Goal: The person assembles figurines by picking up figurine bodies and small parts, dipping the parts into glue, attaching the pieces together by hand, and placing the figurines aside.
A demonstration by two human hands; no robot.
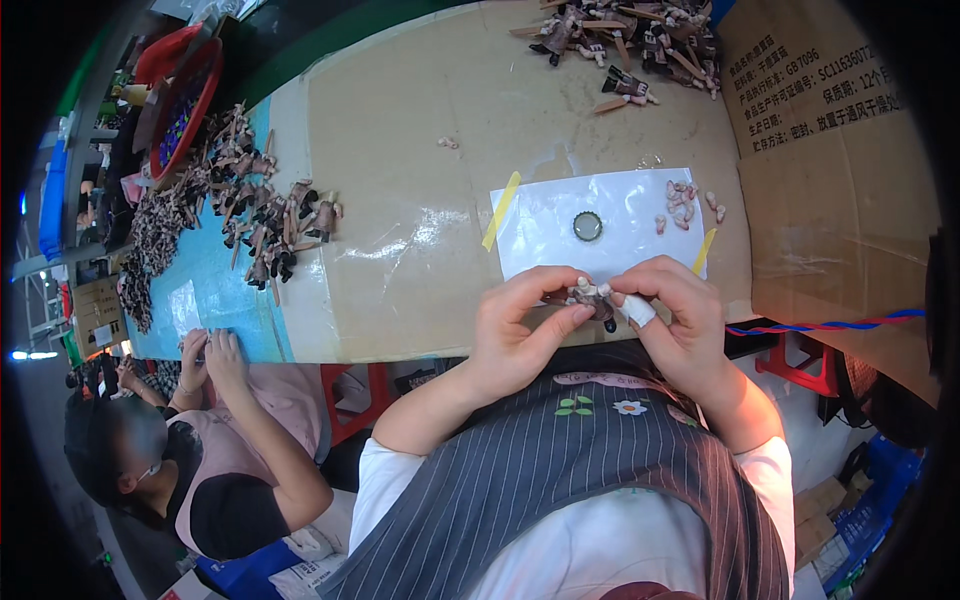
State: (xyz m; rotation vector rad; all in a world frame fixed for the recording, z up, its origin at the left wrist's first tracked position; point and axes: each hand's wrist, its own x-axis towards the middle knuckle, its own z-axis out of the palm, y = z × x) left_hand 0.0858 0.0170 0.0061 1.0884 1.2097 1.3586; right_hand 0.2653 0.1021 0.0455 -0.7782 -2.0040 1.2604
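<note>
Between my two hands, just past the table's near edge, a small doll figurine (600, 306) with a brownish body and pale parts is pinched. My left hand (520, 325) grips it from one side with thumb and forefinger. From the other side my right hand (685, 315), a white wrap on one finger, closes on it too. Beyond them a white paper sheet (540, 240) is taped to the tabletop. On it sit a round bottle cap (587, 226) and, at its right, several small pale doll parts (681, 205). My fingers partly hide the figurine.
Figurines with wooden sticks are heaped at the far right (640, 45) and along the left (265, 215). A cardboard box (820, 190) walls the right side. A red tray (188, 110) stands far left. A co-worker (235, 440) sits at left, hands at the table edge.
</note>
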